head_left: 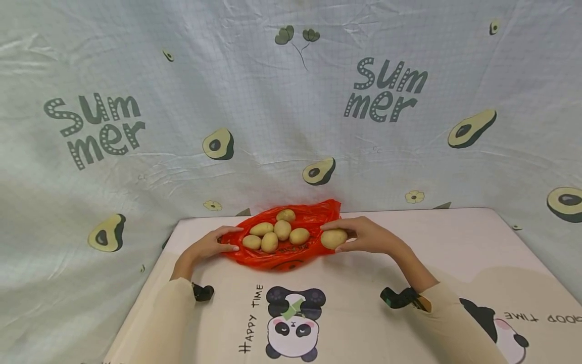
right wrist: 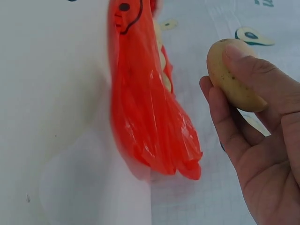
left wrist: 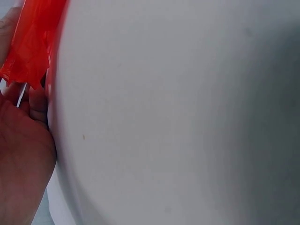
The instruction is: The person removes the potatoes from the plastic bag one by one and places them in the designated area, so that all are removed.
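Observation:
A red plastic bag (head_left: 268, 262) lies spread open on the table, with several potatoes (head_left: 283, 230) resting inside it. My right hand (head_left: 369, 235) holds one more potato (head_left: 334, 238) at the bag's right edge. In the right wrist view, thumb and fingers pinch this potato (right wrist: 229, 75) apart from the bag (right wrist: 145, 103). At the other end, my left hand (head_left: 210, 243) grips the bag's left edge. The left wrist view shows red plastic (left wrist: 33, 42) between the thumb and the fingers of that hand (left wrist: 23, 154); part of the hand lies outside the frame.
The pale table cover (head_left: 354, 313) carries a printed panda (head_left: 292, 334) and lettering in front of the bag. Behind the table hangs a light curtain (head_left: 273, 101) with avocado prints, close to the bag's far side. Black wrist cameras (head_left: 400, 298) sit on both forearms.

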### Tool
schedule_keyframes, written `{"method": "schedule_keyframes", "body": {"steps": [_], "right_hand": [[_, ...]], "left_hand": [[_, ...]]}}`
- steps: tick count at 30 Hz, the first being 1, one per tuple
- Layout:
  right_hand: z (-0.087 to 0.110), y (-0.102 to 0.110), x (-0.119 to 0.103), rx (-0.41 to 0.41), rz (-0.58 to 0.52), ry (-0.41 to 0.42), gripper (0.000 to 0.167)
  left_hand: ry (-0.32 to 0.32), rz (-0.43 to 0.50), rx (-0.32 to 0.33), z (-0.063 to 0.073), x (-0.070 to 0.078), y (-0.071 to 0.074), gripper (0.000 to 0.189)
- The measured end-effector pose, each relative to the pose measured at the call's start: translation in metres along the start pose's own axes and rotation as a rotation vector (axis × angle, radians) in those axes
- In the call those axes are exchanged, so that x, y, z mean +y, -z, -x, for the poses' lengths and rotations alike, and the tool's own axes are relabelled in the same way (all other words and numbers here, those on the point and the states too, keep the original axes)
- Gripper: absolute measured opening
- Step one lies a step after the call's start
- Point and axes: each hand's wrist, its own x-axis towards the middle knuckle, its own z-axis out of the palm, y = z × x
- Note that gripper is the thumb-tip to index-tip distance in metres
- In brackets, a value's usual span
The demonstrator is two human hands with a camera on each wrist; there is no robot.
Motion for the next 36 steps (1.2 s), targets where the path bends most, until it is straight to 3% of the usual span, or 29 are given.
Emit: {"method": "schedule_keyframes", "body": {"steps": [8, 23, 36], "right_hand": [[0.012, 0.008, 0.004, 0.05, 0.001, -0.018, 0.062], [0.037, 0.017, 0.021, 0.185, -0.009, -0.085, 0.058], [0.052, 0.024, 0.026, 0.239, -0.039, -0.169, 0.058]], "left_hand": [[0.001, -0.013, -0.009, -0.002, -0.002, 0.001, 0.061], [-0.011, 0.015, -0.003, 0.0, -0.002, 0.002, 0.058], [-0.017, -0.005, -0.004, 0.0, -0.001, 0.001, 0.059]]}}
